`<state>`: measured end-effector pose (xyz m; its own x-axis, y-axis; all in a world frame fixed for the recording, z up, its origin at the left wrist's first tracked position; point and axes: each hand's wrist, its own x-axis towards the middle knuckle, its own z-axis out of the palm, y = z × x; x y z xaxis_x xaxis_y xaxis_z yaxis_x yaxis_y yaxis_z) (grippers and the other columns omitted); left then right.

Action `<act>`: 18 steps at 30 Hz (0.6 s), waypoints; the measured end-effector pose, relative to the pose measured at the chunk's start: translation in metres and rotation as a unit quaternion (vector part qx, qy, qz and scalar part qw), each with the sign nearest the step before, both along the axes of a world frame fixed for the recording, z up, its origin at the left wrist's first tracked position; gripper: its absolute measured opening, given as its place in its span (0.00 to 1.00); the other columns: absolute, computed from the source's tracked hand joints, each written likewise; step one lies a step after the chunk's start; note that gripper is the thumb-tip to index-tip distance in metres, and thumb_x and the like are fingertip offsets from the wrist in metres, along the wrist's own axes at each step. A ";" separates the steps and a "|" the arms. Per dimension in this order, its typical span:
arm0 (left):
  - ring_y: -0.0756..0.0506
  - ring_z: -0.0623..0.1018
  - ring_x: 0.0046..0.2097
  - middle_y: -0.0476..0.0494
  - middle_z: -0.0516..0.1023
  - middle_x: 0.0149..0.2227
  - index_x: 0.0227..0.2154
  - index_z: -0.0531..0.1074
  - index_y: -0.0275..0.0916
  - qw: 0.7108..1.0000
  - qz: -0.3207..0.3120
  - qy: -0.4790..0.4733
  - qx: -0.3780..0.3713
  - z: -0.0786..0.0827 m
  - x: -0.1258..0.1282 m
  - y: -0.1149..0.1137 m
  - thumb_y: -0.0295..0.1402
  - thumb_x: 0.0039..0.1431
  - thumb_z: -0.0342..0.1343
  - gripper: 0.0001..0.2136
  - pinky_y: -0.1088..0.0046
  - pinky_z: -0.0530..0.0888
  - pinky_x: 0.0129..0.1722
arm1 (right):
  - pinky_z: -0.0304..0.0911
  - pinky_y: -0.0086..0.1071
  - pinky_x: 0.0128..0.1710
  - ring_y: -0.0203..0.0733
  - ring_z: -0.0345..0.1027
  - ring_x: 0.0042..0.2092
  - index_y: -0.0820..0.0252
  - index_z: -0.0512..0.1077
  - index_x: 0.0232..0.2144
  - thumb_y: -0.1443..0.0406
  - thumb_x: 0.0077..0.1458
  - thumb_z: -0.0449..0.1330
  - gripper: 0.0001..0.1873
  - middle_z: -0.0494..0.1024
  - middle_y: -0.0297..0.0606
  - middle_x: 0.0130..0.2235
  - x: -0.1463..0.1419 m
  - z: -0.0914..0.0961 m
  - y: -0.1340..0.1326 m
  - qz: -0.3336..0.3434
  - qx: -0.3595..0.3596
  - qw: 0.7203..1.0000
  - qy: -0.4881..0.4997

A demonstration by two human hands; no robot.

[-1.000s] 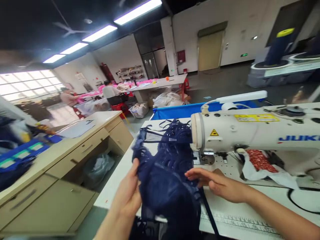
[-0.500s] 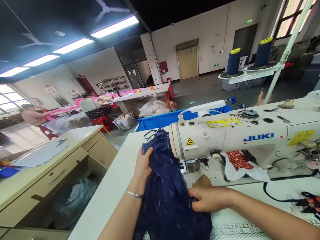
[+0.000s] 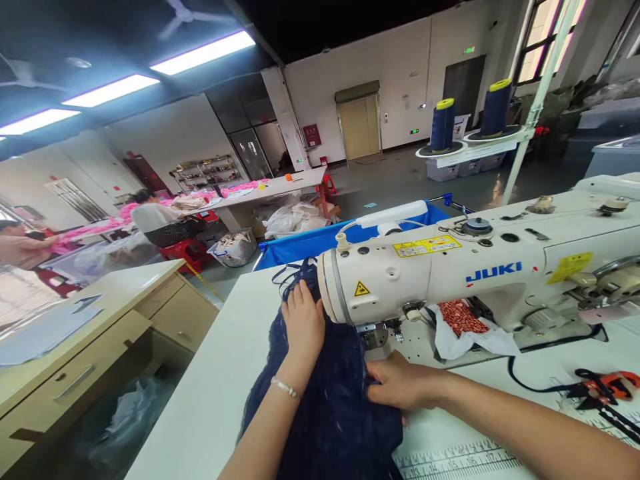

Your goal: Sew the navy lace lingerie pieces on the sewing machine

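A dark navy garment (image 3: pixel 335 400) of thin cloth, with narrow straps at its far end, lies on the white sewing table, left of and below the head of a JUKI sewing machine (image 3: pixel 395 273). My left hand (image 3: pixel 304 320) rests on the garment's far part beside the machine head, its fingers stretched out over the cloth. Closed on the garment's right edge, just in front of the needle area, is my right hand (image 3: pixel 400 381). Its fingertips are partly hidden. The far end of the garment passes behind the machine head.
Orange-handled scissors (image 3: pixel 613 387) and a black strap lie at the right. A white cloth with red glittery material (image 3: pixel 460 319) sits under the machine arm. Printed ruler markings run along the front. A cabinet (image 3: pixel 100 353) stands left; two people work at the far left tables.
My left hand has let go of the garment's left edge and now lies flat farther in on it. The garment's left side spreads wider. My right hand keeps its hold; the view has shifted right.
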<state>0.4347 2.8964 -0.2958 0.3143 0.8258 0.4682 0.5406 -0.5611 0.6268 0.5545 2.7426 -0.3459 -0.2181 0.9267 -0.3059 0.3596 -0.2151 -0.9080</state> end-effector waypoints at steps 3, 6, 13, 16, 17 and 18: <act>0.31 0.63 0.61 0.29 0.69 0.56 0.54 0.69 0.35 0.973 -0.059 0.215 0.057 -0.009 -0.013 -0.034 0.30 0.61 0.50 0.18 0.47 0.57 0.61 | 0.60 0.27 0.28 0.35 0.65 0.25 0.55 0.69 0.34 0.65 0.52 0.52 0.08 0.70 0.28 0.23 -0.004 -0.006 0.002 -0.006 0.033 0.998 -0.060; 0.33 0.66 0.59 0.35 0.69 0.57 0.56 0.69 0.40 0.912 -0.166 0.374 0.009 -0.022 -0.024 -0.051 0.28 0.62 0.48 0.19 0.52 0.64 0.57 | 0.56 0.26 0.28 0.36 0.65 0.29 0.56 0.66 0.32 0.62 0.53 0.54 0.05 0.69 0.29 0.26 -0.003 -0.006 0.001 0.017 0.103 0.988 -0.117; 0.34 0.63 0.60 0.40 0.64 0.62 0.57 0.69 0.51 0.851 -0.257 0.459 0.009 -0.023 -0.037 -0.038 0.20 0.60 0.43 0.27 0.50 0.63 0.57 | 0.62 0.27 0.29 0.35 0.68 0.27 0.57 0.68 0.32 0.61 0.58 0.52 0.08 0.74 0.31 0.28 0.037 0.015 0.006 0.099 0.015 0.995 -0.002; 0.34 0.63 0.61 0.35 0.63 0.62 0.56 0.70 0.47 0.858 -0.287 0.426 -0.009 -0.024 -0.035 -0.037 0.20 0.59 0.44 0.26 0.49 0.61 0.59 | 0.66 0.34 0.37 0.43 0.73 0.36 0.58 0.72 0.31 0.61 0.59 0.50 0.12 0.78 0.39 0.33 0.048 0.010 0.015 -0.106 0.088 0.981 -0.134; 0.35 0.63 0.62 0.35 0.63 0.61 0.57 0.69 0.46 0.866 -0.296 0.403 -0.018 -0.025 -0.033 -0.038 0.18 0.58 0.44 0.27 0.49 0.61 0.60 | 0.66 0.36 0.40 0.46 0.73 0.40 0.58 0.73 0.32 0.61 0.60 0.51 0.12 0.79 0.41 0.36 0.049 0.007 0.018 -0.161 0.116 0.964 -0.178; 0.36 0.64 0.61 0.36 0.63 0.61 0.57 0.68 0.45 0.874 -0.307 0.375 -0.026 -0.026 -0.031 -0.040 0.17 0.56 0.43 0.28 0.51 0.61 0.61 | 0.66 0.37 0.42 0.49 0.73 0.43 0.58 0.74 0.34 0.61 0.59 0.52 0.12 0.80 0.42 0.39 0.049 0.004 0.021 -0.192 0.137 0.949 -0.209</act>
<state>0.4033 2.8568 -0.3215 0.9080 0.4084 -0.0934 0.4182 -0.8709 0.2581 0.6030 2.7637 -0.3423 0.2391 0.9706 -0.0272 0.6429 -0.1792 -0.7447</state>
